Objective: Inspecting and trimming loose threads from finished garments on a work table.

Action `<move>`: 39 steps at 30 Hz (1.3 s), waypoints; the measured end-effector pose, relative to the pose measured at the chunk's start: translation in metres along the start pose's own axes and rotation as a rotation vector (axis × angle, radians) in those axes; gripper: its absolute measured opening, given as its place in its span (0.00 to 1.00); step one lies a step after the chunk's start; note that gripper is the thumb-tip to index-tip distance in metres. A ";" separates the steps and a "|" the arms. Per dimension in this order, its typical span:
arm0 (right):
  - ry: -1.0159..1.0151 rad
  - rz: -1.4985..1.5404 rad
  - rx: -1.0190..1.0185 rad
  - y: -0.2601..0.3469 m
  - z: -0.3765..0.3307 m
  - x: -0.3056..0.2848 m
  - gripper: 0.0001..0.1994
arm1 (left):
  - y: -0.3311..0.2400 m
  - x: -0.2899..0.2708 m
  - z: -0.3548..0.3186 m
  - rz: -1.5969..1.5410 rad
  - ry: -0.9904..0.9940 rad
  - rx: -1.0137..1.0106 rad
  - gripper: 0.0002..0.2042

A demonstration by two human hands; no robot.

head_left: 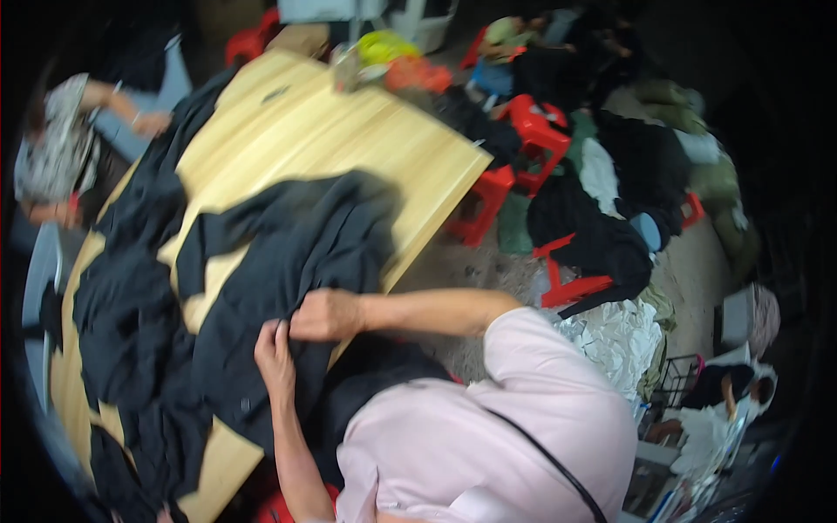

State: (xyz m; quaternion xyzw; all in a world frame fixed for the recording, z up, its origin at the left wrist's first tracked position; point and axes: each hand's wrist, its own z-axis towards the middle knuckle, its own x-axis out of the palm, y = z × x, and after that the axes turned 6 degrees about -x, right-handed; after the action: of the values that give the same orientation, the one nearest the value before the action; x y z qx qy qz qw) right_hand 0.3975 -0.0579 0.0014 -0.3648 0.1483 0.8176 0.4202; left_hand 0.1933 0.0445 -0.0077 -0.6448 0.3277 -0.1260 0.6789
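A black long-sleeved garment (253,288) lies spread over the near part of the wooden table (349,126), hanging past the edge beside me. My right hand (327,315) is closed in a fist on its cloth. Just to the left and a little nearer, my left hand (275,350) pinches the same cloth, its fingertips close to the right hand. Whatever small part lies between the fingers is hidden. A second heap of black clothing (126,305) runs along the table's left side.
At the left edge another person (61,148) reaches toward the black cloth. Red plastic stools (540,139) stand right of the table. Piles of dark clothing (593,231) and crumpled white sheeting (623,340) cover the floor. A clear container (345,68) and yellow bag (386,47) sit at the table's far end.
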 end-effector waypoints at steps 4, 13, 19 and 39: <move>0.044 0.075 0.024 -0.001 -0.006 -0.012 0.12 | -0.018 0.006 -0.002 0.027 -0.023 0.059 0.11; -0.024 0.173 0.102 0.000 -0.001 -0.012 0.11 | -0.020 -0.007 -0.006 -0.076 0.102 -0.178 0.15; -0.028 0.142 0.115 -0.002 0.002 -0.012 0.08 | -0.010 -0.001 -0.007 0.069 0.014 -0.026 0.12; 0.150 0.516 0.361 -0.006 0.012 -0.016 0.05 | -0.004 -0.010 -0.014 0.167 -0.103 0.210 0.10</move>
State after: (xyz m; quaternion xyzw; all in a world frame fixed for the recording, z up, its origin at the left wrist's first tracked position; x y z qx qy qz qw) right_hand 0.4031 -0.0568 0.0213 -0.2939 0.4093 0.8284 0.2448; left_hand 0.1783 0.0382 0.0000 -0.5464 0.3298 -0.0693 0.7667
